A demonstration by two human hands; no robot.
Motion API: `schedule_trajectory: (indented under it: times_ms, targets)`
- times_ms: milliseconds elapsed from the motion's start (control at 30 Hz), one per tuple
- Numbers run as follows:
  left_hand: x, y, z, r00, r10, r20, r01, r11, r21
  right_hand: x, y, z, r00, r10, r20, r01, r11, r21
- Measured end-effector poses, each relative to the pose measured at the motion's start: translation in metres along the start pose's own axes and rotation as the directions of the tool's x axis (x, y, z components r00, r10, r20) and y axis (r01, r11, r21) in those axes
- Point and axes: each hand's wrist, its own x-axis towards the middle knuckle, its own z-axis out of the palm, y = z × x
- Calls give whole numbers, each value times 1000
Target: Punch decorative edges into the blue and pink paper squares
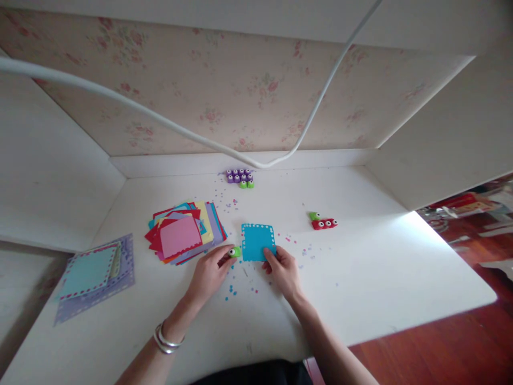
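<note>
My left hand [210, 272] pinches a small green craft paper punch [234, 252] with a white button on top. The punch sits right at the left edge of a blue paper square [256, 241]; whether paper is inside its slot I cannot tell. Cut-out shapes run along the square's top and left edges, and part of its right edge. My right hand [284, 270] grips the lower right corner of the square, thumb on top and fingers underneath. Small blue and pink paper bits [231, 292] lie scattered on the white table around both hands.
A pile of coloured paper [180, 238] lies to the left, with bordered sheets [88, 272] farther left. Purple punches [236, 176] and two green ones stand at the back; red punches [324, 224] and a green one [315, 215] are right. A white cable [256, 162] hangs in front.
</note>
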Motion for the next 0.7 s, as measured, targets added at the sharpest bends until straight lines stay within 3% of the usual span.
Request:
schedule_trajectory:
  times_ms: [700]
  targets:
    - [0,0,1,998,48,41,-48,999,7,-3,-4,2,998,-45,44,49,996,-80]
